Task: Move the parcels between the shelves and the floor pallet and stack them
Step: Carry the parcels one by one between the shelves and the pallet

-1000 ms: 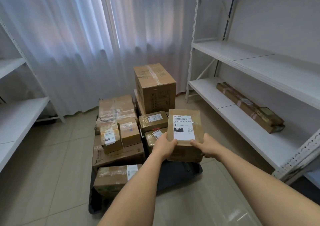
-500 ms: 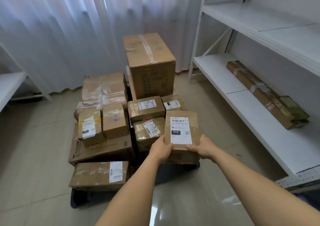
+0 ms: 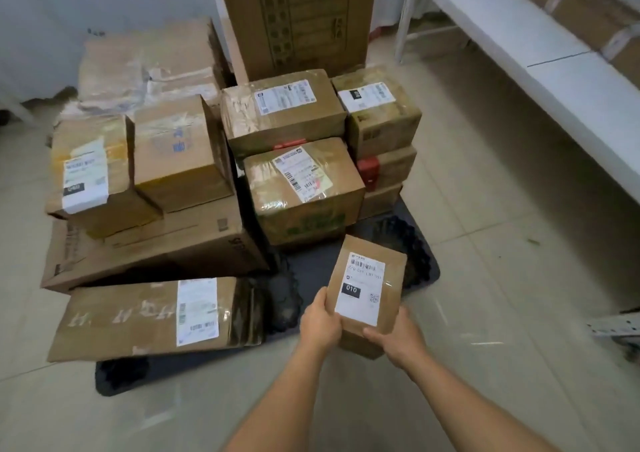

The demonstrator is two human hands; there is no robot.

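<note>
On the tiled floor (image 3: 485, 209) lies a black pallet (image 3: 424, 273) loaded with cardboard parcels. Far left, a labelled carton (image 3: 90, 171) and a plain carton (image 3: 180, 150) sit side by side on a broad flat box (image 3: 166, 243); in front of that box a long flat parcel (image 3: 145, 316) with a white label lies at the pallet's near edge. At centre, a taped carton (image 3: 282, 114) stands behind a lower carton with a tilted label (image 3: 304, 192), and a tall box (image 3: 298, 18) rises at the back. Right of these, a small carton marked 010 (image 3: 379, 112) tops a short stack. Near centre-right, the held parcel (image 3: 367, 285), label up and also marked 010, is above the pallet's bare near corner. The left hand (image 3: 320, 323) curls its fingers around the parcel's left edge; the right hand (image 3: 394, 339) clasps its lower right corner. At far right, a white shelf (image 3: 554, 74) carries a long brown parcel (image 3: 588, 11).
</note>
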